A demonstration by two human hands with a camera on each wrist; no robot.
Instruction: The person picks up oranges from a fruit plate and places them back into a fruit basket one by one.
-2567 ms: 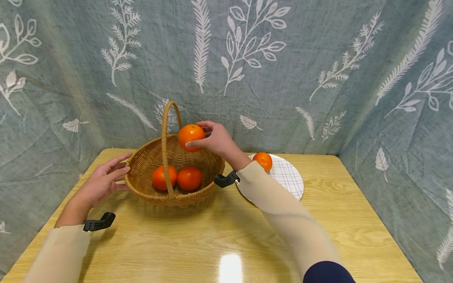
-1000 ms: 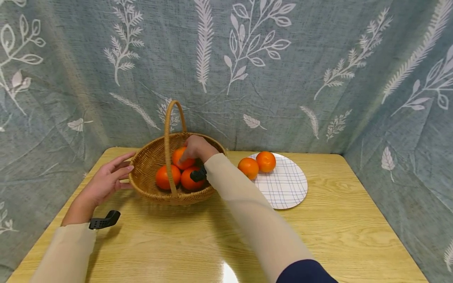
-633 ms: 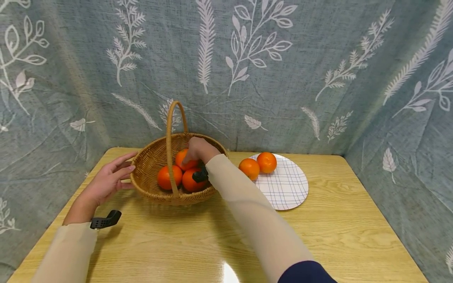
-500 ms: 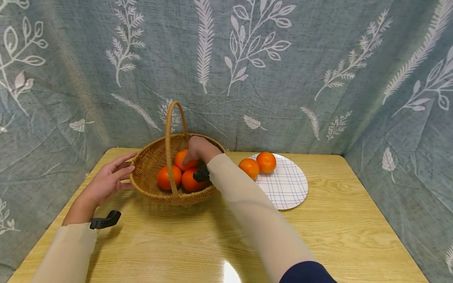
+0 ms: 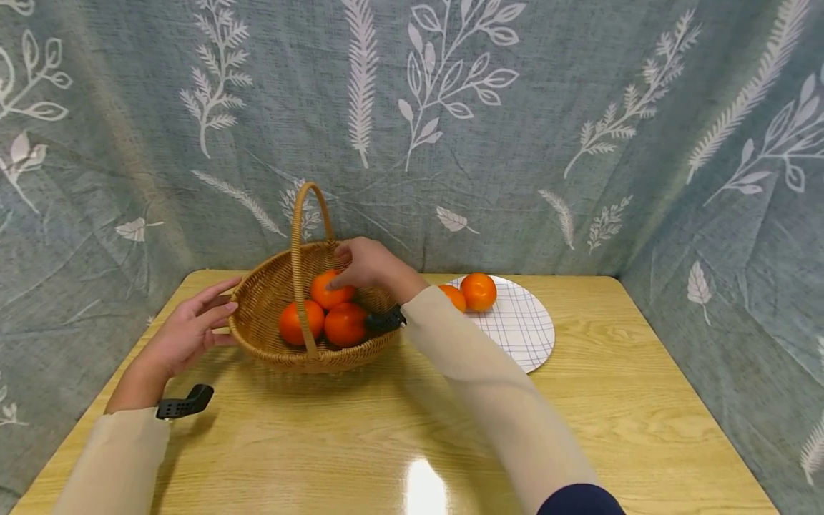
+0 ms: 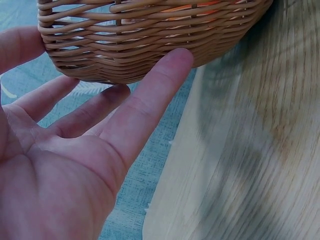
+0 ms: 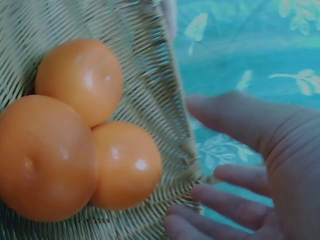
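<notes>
Three oranges lie together in a wicker basket [image 5: 264,315] with a tall hoop handle, at the left back of the table. My right hand [image 5: 370,266] is over the basket's right side, thumb and fingers spread, just beside the rear orange [image 5: 331,290]. In the right wrist view the right hand [image 7: 240,150] shows a gap between it and the oranges [image 7: 127,165], its fingertips near the rim. My left hand [image 5: 189,329] holds straight fingers against the basket's left side. The left wrist view shows the left hand's fingertips [image 6: 180,57] at the woven wall.
A white plate with a blue grid [image 5: 524,332] lies right of the basket, with two more oranges [image 5: 478,292] at its left side; my right sleeve [image 5: 489,379] partly covers one. Leaf-patterned cloth [image 5: 399,107] hangs behind and beside the wooden table [image 5: 309,443].
My right hand lowered an orange into the basket behind the other two and let it go. Now it has drawn up and right from it. The left hand stays at the basket's side.
</notes>
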